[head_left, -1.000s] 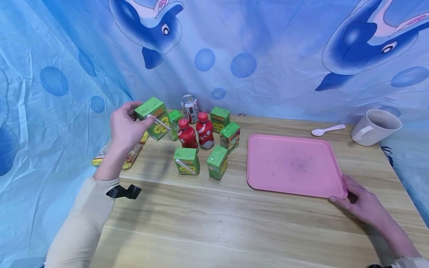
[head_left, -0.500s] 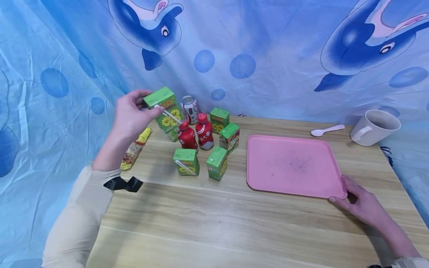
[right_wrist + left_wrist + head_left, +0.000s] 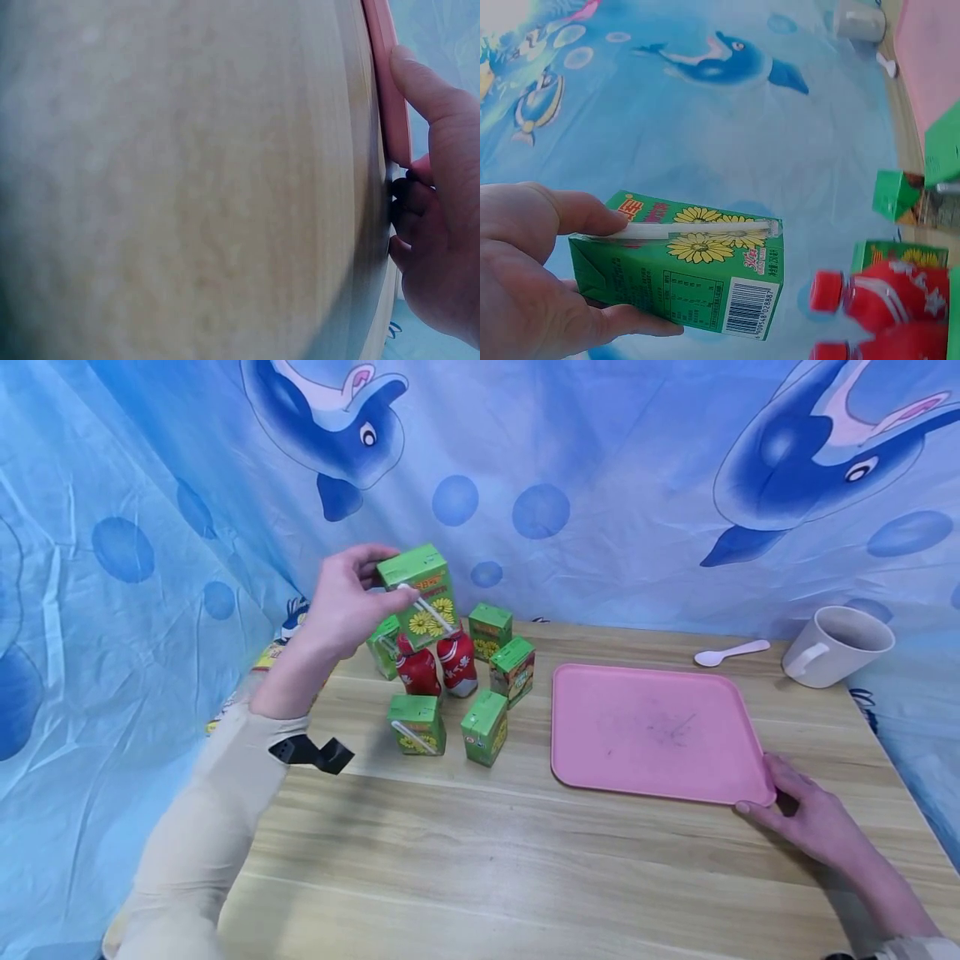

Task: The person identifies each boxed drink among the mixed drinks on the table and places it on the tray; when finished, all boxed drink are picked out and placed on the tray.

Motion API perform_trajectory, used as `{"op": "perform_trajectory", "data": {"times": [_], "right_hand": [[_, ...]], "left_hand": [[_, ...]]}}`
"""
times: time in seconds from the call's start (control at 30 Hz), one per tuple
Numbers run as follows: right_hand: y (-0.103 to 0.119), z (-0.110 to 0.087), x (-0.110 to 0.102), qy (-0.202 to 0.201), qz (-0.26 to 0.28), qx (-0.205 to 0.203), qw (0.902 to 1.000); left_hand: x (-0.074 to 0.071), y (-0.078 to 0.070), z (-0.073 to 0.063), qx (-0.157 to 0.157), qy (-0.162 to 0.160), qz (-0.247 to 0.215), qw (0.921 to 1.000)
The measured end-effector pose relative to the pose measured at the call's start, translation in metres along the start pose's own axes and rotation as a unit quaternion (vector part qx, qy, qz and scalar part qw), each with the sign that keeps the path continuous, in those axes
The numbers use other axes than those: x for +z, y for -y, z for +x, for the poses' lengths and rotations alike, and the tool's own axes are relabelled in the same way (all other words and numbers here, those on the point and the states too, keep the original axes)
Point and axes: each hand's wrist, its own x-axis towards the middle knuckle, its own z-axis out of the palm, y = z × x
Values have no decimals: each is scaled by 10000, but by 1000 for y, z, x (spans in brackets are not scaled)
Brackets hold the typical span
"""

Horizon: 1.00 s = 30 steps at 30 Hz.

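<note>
My left hand [image 3: 348, 602] holds a green drink carton [image 3: 429, 622] in the air, thumb on the front beside its white straw. In the left wrist view, the carton [image 3: 641, 274] shows yellow flowers and a barcode, with the fingers behind and below it. Below the carton stand two red bottles [image 3: 418, 673], their caps hidden behind it in the head view. My right hand [image 3: 813, 818] grips the near right corner of a pink tray [image 3: 652, 735]. In the right wrist view, the thumb lies on the outside of the tray's edge [image 3: 391, 97].
Several green cartons stand around the bottles, among them one with a straw [image 3: 417, 727] and one beside it [image 3: 485, 728]. A white spoon [image 3: 731, 652] and a mug [image 3: 838, 646] are behind the tray at right. A yellow snack packet [image 3: 270, 655] lies partly behind the left arm.
My left hand has moved right and upward with the carton, from the left side to above the red bottles, covering the soda can. The right hand stays at the tray corner.
</note>
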Motion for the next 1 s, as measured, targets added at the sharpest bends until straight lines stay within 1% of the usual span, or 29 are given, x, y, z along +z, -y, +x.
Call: {"op": "perform_trajectory", "data": {"times": [0.07, 0.23, 0.37, 0.47, 0.53, 0.7, 0.87, 1.0], "right_hand": [[0, 1, 0, 35, -31, 17, 10000], [-1, 2, 1, 81, -52, 39, 9999], [0, 2, 1, 41, -14, 11, 10000], [0, 2, 0, 0, -18, -18, 10000], [1, 1, 0, 1, -25, -21, 10000], [1, 0, 0, 56, -71, 19, 10000], [0, 0, 0, 31, -71, 12, 10000], [-2, -1, 0, -34, -64, -28, 10000]], "left_hand": [[7, -2, 3, 71, 103, -79, 9999], [28, -7, 10, 185, 369, -62, 9991], [47, -8, 15, 256, 668, -249, 9971], [60, -7, 19, 298, 906, -420, 9945], [68, -6, 22, 285, 1038, -457, 9931], [89, -5, 28, 131, 1304, -652, 9892], [111, -1, 34, 228, 1527, -815, 9846], [129, 2, 39, 362, 1692, -796, 9817]]}}
